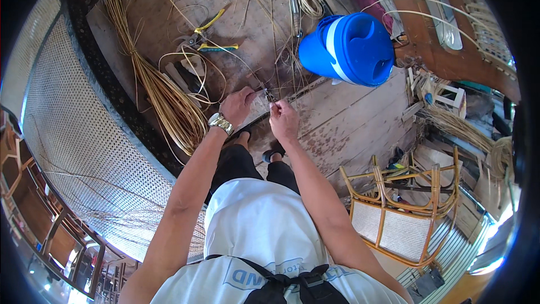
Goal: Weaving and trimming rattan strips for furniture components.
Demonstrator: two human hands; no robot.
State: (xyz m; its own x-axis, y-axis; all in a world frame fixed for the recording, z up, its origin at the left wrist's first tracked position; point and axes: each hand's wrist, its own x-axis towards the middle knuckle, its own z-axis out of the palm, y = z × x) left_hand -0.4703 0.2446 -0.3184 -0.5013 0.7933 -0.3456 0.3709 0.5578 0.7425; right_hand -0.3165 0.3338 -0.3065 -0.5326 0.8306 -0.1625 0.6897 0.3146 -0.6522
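Note:
My two hands are close together in front of me, over the edge of a worn wooden surface. My left hand (237, 106), below a metal wristwatch (220, 124), is closed, its thumb and fingers pinched together; what they hold is too small to make out. My right hand (284, 121) is closed around a small, slim dark metal tool (268, 94) that points up toward the left hand. A thin pale cane strand (243, 63) runs down toward the tool. Beyond the left hand lie yellow-and-green-handled pruning shears (209, 47) and loose loops of cane (224, 73).
A long bundle of cane strands (147, 73) lies at left beside a large woven cane panel (84, 112) with a dark frame. A blue jug with a lid (351, 48) is at the upper right. At lower right is a rattan chair (405, 214); brown wooden furniture (450, 67) is at far right.

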